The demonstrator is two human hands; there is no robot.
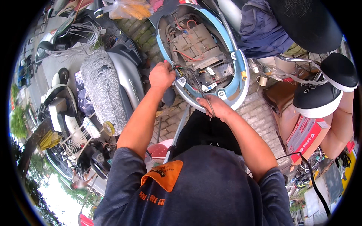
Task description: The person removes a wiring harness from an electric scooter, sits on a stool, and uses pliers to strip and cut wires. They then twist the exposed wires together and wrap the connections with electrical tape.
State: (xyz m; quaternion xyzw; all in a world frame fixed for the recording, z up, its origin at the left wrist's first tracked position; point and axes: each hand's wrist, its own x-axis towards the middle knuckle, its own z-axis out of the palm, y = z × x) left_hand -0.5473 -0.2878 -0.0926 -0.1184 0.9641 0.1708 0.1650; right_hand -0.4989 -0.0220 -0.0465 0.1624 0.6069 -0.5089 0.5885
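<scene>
Before me stands a scooter body [244, 90] with a blue and white rim, its seat compartment uncovered. Inside lie dusty brown batteries [194, 47] with red wires and loose white connectors [208, 87]. My left hand [162, 76] is closed at the left rim, pinching the ends of some thin wires [175, 67]. At the near end of the rim, my right hand [218, 108] is closed around a slim metal hand tool with curved handles [212, 109]. Its tip points toward the compartment; whether it is scissors or pliers I cannot tell.
A silver scooter with a patterned seat cover [103, 86] is parked at the left. On the right are black and white scooter seats [316, 100], a red and white carton [307, 137] and a mug [261, 80]. Dark blue cloth [262, 30] lies at the upper right.
</scene>
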